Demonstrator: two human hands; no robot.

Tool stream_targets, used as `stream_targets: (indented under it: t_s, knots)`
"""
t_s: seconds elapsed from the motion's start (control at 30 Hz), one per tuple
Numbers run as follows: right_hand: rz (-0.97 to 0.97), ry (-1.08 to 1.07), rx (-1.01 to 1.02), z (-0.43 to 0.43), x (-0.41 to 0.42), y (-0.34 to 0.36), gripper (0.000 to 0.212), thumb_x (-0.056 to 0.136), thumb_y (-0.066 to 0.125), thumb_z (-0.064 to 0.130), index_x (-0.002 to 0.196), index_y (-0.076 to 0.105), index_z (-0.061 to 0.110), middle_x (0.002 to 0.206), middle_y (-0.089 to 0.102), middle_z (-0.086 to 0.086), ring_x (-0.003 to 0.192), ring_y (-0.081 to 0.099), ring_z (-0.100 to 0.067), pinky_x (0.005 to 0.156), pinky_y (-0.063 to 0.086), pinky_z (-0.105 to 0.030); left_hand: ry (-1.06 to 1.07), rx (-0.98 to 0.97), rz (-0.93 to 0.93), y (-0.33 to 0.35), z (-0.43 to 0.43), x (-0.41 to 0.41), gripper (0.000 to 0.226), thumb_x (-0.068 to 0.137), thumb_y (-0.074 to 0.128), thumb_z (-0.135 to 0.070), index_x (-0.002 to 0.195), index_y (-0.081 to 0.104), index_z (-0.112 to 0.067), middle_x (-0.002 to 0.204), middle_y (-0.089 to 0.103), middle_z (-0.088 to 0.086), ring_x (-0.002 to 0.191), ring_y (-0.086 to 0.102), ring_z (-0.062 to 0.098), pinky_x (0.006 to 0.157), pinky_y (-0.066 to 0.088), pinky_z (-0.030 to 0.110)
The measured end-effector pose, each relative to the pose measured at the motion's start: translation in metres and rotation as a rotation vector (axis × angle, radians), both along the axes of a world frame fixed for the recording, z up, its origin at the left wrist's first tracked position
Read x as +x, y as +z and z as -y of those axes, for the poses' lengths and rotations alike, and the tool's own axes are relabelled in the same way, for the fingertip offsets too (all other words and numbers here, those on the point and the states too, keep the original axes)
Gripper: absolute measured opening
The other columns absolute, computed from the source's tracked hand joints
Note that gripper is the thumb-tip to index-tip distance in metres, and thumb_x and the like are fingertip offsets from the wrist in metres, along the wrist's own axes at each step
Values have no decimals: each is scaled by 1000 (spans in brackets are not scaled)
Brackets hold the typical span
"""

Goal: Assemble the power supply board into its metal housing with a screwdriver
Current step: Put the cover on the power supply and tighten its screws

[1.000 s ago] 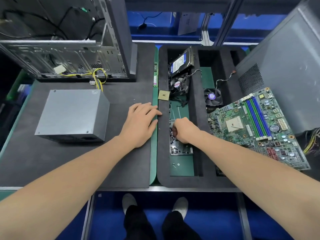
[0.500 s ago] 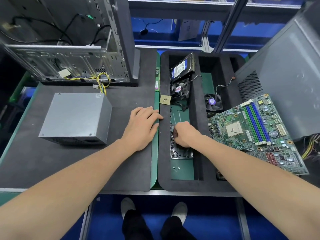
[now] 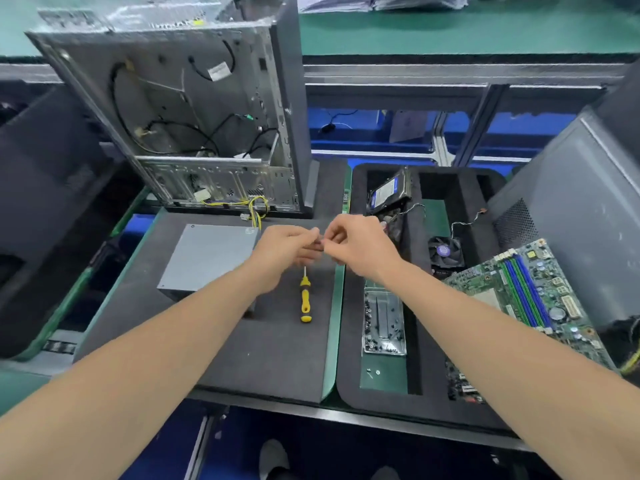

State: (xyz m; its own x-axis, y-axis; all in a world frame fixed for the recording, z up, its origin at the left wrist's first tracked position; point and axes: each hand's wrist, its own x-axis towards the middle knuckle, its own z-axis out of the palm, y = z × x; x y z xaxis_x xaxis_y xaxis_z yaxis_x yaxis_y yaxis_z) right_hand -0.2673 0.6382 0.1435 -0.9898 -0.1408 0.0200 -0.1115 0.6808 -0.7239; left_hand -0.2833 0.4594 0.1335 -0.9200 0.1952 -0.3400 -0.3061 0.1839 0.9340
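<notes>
Plainly the fastening has not begun. At ten o'clock stands the open chassis (image 3: 194, 133), which I take for the metal housing, with yellow cables (image 3: 258, 209) spilling from its lower edge; just below it, at nine o'clock from the hands, the grey power supply (image 3: 207, 261) lies flat on the dark mat (image 3: 242, 348), outside the housing though near it. The left hand (image 3: 284, 251) and right hand (image 3: 360, 251) meet above the mat at centre, fingers curled, both pinching one small part (image 3: 321, 241) between their tips; probably a screw, though it is too small to be sure. At six o'clock from the hands the yellow screwdriver (image 3: 305, 299) lies on the mat, untouched, its tip pointing up toward them. At four o'clock a clear screw tray (image 3: 383, 320) sits in a foam organiser (image 3: 415, 341); farther right a motherboard (image 3: 519, 299) leans on its edge. The step in hand looks like readying a fastener; next, I judge, the supply must be seated in the housing, holes aligned, one hand freed for the screwdriver.
</notes>
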Motion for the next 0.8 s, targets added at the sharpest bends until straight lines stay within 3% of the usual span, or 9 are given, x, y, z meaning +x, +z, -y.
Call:
stream_targets:
  t_s: [0.13,0.27,0.47,0.57,0.7,0.8]
  knots:
    - [-175,114,-8,28,-5,20,10,89,75,17,95,74,9,78,68,5,75,65,-15,83,54,-32,-3,98,179,35,36,-2,16,96,71,-21,99,76,-6,85,76,5,82,72,15,79,56,27]
    - [-299,196,-20,52,-9,26,9,89,76,16,96,76,11,82,73,3,77,64,-11,81,53,-29,-57,88,187,47,74,-6,24,96,72,-18,113,74,-1,91,76,7,87,70,15,81,55,26]
    - [-312,273,-13,80,-21,22,16,85,86,24,93,77,13,85,75,5,73,58,0,72,43,-6,-262,5,328,49,123,-29,20,90,78,-17,104,80,-3,98,73,9,87,68,15,81,56,25]
    - [-210,203,-113,90,-27,18,23,79,91,30,88,76,15,78,74,9,69,63,1,68,48,-12,-428,-9,390,48,140,-43,22,82,83,-24,99,82,-11,94,71,4,83,66,10,78,55,22]
    - [-143,84,-160,101,-31,12,27,81,88,40,79,71,18,67,70,7,63,66,-11,64,57,-31,-470,29,263,42,150,-63,14,91,75,-18,98,78,-7,95,71,7,81,66,12,80,55,22]
    - [-100,-87,148,99,-35,2,34,92,75,44,71,59,24,67,62,11,73,63,-17,72,54,-34,-406,-82,-2,36,156,-82,18,99,68,-17,99,77,-1,94,76,12,85,68,16,85,57,26]
